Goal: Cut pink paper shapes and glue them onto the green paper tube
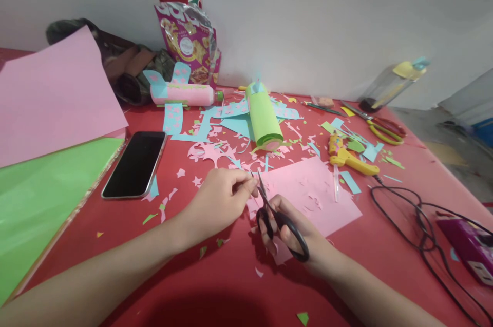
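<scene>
My right hand [296, 227] grips a pair of black-handled scissors [283, 219], with the blades parted and pointing up and away from me. Close to the blade tips, the fingertips of my left hand [223, 193] are pinched together; whatever small piece they hold is too tiny to make out. Beneath and beyond the scissors lies a pink paper sheet [327, 204] sprinkled with pink snippets. Just past my hands is a green paper tube [265, 116] with light blue wings. To its left rests a pink-wrapped bottle [188, 94] with light blue paper fins.
A phone [134, 165] lies left, beside pink [57, 101] and green sheets [50, 214]. On the right are a yellow glue gun [352, 161], its black cable, yellow-handled scissors [385, 132], a clear bottle [393, 88] and a purple power strip [466, 247]. A snack bag [188, 44] stands behind.
</scene>
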The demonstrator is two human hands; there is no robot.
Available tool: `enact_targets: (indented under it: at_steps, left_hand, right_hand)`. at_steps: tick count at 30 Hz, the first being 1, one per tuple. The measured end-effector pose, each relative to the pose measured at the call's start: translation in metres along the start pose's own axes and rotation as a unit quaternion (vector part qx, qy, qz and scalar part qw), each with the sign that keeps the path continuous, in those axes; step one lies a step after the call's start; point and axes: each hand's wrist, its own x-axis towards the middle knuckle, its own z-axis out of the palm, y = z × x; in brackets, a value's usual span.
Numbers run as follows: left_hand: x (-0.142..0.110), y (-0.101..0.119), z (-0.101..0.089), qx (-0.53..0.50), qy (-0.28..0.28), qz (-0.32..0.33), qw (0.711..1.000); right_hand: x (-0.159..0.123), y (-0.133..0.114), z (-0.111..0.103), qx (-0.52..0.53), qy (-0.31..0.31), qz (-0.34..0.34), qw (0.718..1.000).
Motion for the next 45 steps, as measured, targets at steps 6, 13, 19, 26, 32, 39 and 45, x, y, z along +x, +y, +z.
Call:
enact_targets:
  at_steps: [6, 13, 19, 26, 32, 39, 45]
  left_hand:
    - [-0.0001, 0.0002, -0.0010, -0.008, -0.004, -0.008, 1.000]
    - [-0.0002, -0.0005, -0.0001, -0.031, -0.012, -0.035, 0.999]
    - [-0.0002, 0.0003, 0.0006, -0.027, -0.015, -0.030, 0.999]
    - [-0.0018, 0.0003, 0.0012, -0.008, -0.017, -0.025, 1.000]
    - [-0.0007, 0.0017, 0.0008, -0.011, -0.018, -0.026, 0.999]
    - [-0.0015, 0.0011, 0.0005, -0.018, -0.024, -0.035, 0.999]
    - [-0.0014, 0.0019, 0.0006, -0.034, -0.016, -0.036, 0.999]
  right_hand:
    - [0.0010, -0.0021, 0.0007, -0.014, 0.003, -0.010, 1.000]
    - [0.0003, -0.0035, 0.0018, 0.008, -0.001, 0.000, 1.000]
    - [0.0005, -0.0015, 0.0018, 0.029, 0.002, -0.001, 1.000]
    - [0.0006, -0.0018, 0.0011, 0.037, -0.002, 0.008, 0.999]
    - [0.0009, -0.0013, 0.0019, 0.025, -0.001, 0.007, 1.000]
    - [0.0006, -0.0023, 0.0026, 0.009, 0.005, 0.003, 1.000]
    - [0.0004, -0.0011, 0.0031, 0.013, 0.017, 0.017, 1.000]
